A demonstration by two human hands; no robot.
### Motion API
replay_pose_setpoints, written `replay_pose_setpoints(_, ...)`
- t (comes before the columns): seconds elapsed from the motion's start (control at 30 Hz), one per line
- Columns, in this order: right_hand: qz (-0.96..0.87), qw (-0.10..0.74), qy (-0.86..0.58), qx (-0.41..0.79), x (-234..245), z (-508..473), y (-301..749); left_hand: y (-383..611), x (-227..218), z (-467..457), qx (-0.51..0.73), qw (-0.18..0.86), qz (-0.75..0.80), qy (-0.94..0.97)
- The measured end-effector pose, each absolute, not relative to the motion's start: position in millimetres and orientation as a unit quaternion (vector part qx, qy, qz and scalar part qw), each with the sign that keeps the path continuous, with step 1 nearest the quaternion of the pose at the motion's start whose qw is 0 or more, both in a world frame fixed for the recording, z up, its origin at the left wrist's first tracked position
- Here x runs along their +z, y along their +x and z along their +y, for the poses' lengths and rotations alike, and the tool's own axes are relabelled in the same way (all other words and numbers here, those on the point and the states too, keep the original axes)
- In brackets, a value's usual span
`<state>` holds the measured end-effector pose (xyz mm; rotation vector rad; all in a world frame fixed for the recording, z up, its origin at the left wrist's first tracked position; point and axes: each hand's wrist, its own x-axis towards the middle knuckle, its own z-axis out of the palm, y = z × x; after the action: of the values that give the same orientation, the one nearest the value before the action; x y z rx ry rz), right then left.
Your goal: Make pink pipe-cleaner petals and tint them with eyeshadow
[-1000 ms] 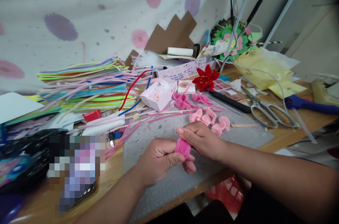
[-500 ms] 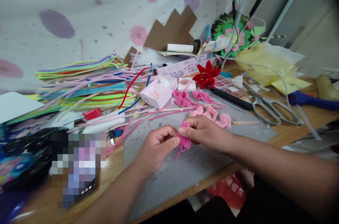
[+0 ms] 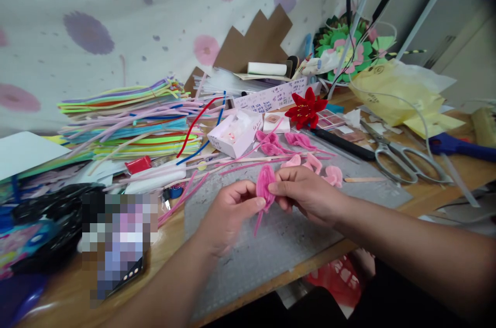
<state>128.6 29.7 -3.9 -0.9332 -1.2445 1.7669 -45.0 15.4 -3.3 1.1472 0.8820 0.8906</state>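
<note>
At the far left we see a white sheet [image 3: 23, 150] lying on the wooden table [image 3: 461, 175], and beside it a tall stack of coloured pipe cleaners [image 3: 127, 126] with loose pink, red and blue strands spilling off toward the middle. A small red cap [image 3: 138, 164] lies at the foot of the stack. Further right an open white box [image 3: 235, 133] stands just behind the grey cutting mat [image 3: 279, 250].

Over the mat we come to the left hand [image 3: 228, 214]. Its thumb and forefinger are pressed together on the left edge of the pink pipe-cleaner petal [image 3: 264, 186], and the other fingers are curled into the palm. The petal stands upright between the two hands, lifted just above the mat, with a thin pink tail hanging down from its base. The right hand [image 3: 306, 193] meets it from the other side; thumb and forefinger pinch the right edge, while the remaining fingers fold underneath – we cannot tell whether they touch the petal.

Behind the hands several finished pink petals [image 3: 298, 141] lie on the far part of the mat, and a red flower [image 3: 306, 108] sits just beyond them. To the right lie scissors [image 3: 403, 157], blades closed, then a crumpled yellow bag [image 3: 391, 93], and near the edge a blue-handled tool [image 3: 457, 144].
</note>
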Motion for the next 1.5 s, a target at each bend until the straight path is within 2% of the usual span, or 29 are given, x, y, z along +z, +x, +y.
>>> replay_pose_setpoints(0.13,-0.446,0.399,-0.364,0.714,-3,30,129,-47,-6,18,0.351,0.653,0.390,0.546)
replay_pose_setpoints(0.5,-0.523,0.409,-0.336,0.668,-9,28,123,-42,-7,10,0.411,0.641,0.395,0.515)
replay_pose_setpoints(0.7,-0.477,0.455,-0.310,0.685,-7,20,117,-39,0,8,0.454,0.690,0.337,0.452)
replay_pose_setpoints(0.93,-0.442,0.496,-0.238,0.709,-12,18,110,-43,-5,8,0.431,0.659,0.365,0.498)
replay_pose_setpoints(1.13,-0.423,0.504,-0.192,0.728,-10,14,109,-40,0,6,0.464,0.699,0.314,0.444)
replay_pose_setpoints(1.5,-0.435,0.506,-0.266,0.696,-8,14,107,-37,1,7,0.496,0.680,0.328,0.429)
